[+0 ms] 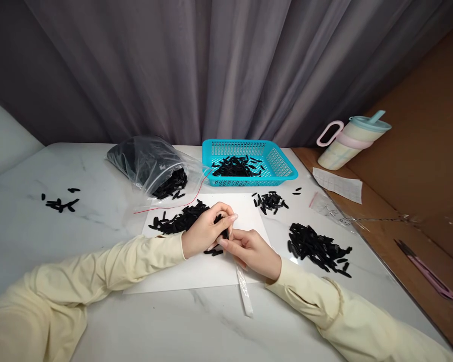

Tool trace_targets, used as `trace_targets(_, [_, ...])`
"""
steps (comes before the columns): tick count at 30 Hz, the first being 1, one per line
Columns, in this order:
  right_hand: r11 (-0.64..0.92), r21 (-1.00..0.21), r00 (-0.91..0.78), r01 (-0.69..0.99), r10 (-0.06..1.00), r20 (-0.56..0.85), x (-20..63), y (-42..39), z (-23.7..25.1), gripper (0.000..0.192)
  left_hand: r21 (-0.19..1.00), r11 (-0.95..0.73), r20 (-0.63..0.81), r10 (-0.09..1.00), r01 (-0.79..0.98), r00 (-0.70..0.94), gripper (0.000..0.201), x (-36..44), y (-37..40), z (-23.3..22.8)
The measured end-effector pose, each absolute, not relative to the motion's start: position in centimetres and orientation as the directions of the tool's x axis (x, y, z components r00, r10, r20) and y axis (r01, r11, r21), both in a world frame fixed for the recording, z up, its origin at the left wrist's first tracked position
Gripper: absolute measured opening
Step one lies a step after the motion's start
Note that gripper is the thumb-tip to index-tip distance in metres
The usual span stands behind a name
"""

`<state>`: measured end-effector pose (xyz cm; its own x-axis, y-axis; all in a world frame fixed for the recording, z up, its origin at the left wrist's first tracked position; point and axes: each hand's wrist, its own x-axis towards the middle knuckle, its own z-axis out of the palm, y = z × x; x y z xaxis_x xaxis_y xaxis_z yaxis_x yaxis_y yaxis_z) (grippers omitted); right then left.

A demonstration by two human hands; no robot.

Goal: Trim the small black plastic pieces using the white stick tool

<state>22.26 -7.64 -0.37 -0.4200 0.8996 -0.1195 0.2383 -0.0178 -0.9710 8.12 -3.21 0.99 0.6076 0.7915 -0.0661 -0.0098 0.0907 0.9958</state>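
Gray curtain (147, 70) behind a white marble-patterned table (109, 327). Close between both hands, a small bundle of slender black pieces (226, 234): within the curled fingers of the left hand (210, 226) and right at the thumb tip of the right hand (251, 249), so slightly nearer the left; long axis apparently pointing away from the body, though partly covered by fingers. Left hand nearly closed, gripping the bundle between thumb and fingers; right hand loosely curled, thumb at the bundle's near end, real pinch or mere touch impossible to tell. Beneath both hands, a white sheet (173, 276); just below the right hand, a narrow translucent strip (243, 294), upper end hidden. Just beyond the left hand, a loose heap (183, 218) of matching pieces; farther out, a clear zip bag (147, 166) with more at its mouth. Beyond the right hand, a small pile (271, 201) and a turquoise perforated basket (285, 163); beside its wrist, a larger pile (317, 246). Well to its right, a pink-handled tool (426, 271) and a lidded tumbler (343, 146).
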Motion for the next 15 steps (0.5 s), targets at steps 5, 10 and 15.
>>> trace_targets(5, [-0.066,-0.984,-0.466,0.167,0.874,-0.138,22.5,-7.7,-0.6,0.041,0.992,0.126,-0.093,0.813,-0.017,0.574,0.026,8.2,-3.0,1.0])
trace_targets(10, [-0.089,-0.989,-0.486,0.121,0.863,-0.138,22.5,-7.7,-0.5,0.038,0.977,0.208,-0.152,0.835,-0.047,0.528,0.021,8.1,-2.7,1.1])
trace_targets(15, [-0.109,-0.990,-0.501,0.095,0.854,-0.142,22.6,-7.6,-0.3,0.037,0.944,0.327,-0.266,0.828,-0.039,0.494,0.015,7.9,-1.9,2.3])
